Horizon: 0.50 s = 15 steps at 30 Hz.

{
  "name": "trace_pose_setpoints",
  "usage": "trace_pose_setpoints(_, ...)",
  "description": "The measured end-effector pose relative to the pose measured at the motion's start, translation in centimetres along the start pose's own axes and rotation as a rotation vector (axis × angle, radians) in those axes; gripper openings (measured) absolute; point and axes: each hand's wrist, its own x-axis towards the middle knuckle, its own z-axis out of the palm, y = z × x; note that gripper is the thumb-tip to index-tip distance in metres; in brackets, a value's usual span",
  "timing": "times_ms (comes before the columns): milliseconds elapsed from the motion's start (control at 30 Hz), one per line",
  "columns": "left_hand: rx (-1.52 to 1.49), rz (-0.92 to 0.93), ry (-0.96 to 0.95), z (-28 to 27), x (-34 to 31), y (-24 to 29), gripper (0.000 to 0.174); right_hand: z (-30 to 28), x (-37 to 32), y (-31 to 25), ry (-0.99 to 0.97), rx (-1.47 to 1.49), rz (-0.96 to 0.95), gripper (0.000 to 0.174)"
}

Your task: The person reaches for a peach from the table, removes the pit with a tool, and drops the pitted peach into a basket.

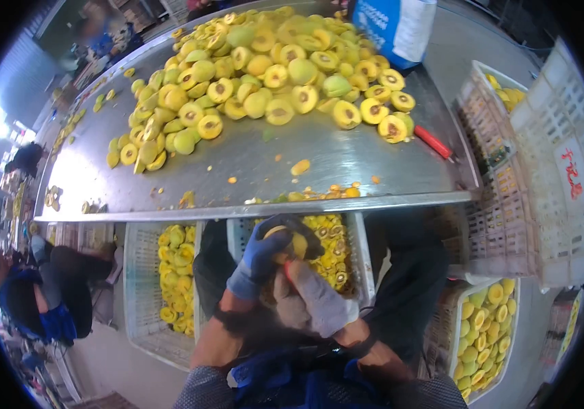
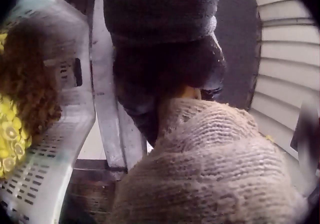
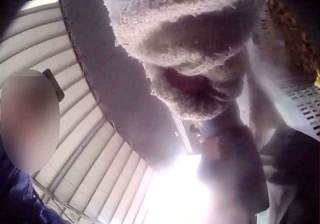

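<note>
Over the crate between the person's knees, the left hand, in a blue glove with dark fingers, grips a yellow peach. Close against it, the right hand in a whitish knit glove holds a tool by its red handle; the glove and the fruit hide its working end. The right wrist view shows red inside the curled knit glove. Below the hands, a crate contains cut yellow peach pieces. In front, a large heap of halved peaches, many with brown centres, covers the back of the metal table.
Another red-handled tool lies at the table's right. Fruit scraps line the front edge. Crates of peaches stand left and lower right, with stacked crates at right. A blue-and-white bag stands behind. Another person sits at left.
</note>
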Motion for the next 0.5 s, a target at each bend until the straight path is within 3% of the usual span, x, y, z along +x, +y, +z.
trace_pose_setpoints(67, 0.144, 0.082, -0.035, 0.6, 0.2, 0.3, 0.033, -0.7, -0.1, 0.4, -0.022, 0.187, 0.065, 0.040)
trace_pose_setpoints(167, 0.454, 0.145, 0.157, 1.9, 0.0, 0.4, 0.031, -1.8, 0.4, 1.1, -0.024, 0.276, 0.020, 0.039)
trace_pose_setpoints(200, 0.545, 0.203, 0.264, 2.3, -0.3, -0.2, 0.033, -1.9, 1.0, 2.2, 0.048, 0.044, -0.154, 0.038)
trace_pose_setpoints(267, 0.559, 0.201, 0.273, 2.5, -0.8, -0.2, 0.032, -2.0, 1.0, 2.0, 0.062, -0.273, -0.271, 0.037)
trace_pose_setpoints(300, 0.567, 0.198, 0.280, 2.4, -0.9, -0.1, 0.032, -2.1, 0.5, 1.4, 0.002, -0.356, -0.217, 0.037)
trace_pose_setpoints(333, 0.517, 0.191, 0.203, 2.1, -1.0, 0.0, 0.026, -2.2, 0.0, 0.9, -0.059, -0.439, -0.156, 0.038)
trace_pose_setpoints(400, 0.421, 0.178, 0.048, 1.1, -1.1, 0.5, 0.018, -2.4, 0.3, 2.9, 0.017, -0.530, -0.449, 0.043)
trace_pose_setpoints(500, 0.458, 0.068, 0.001, 1.6, -0.8, 1.9, 0.021, -0.3, -1.6, 0.3, -0.055, -0.040, -0.042, 0.046)
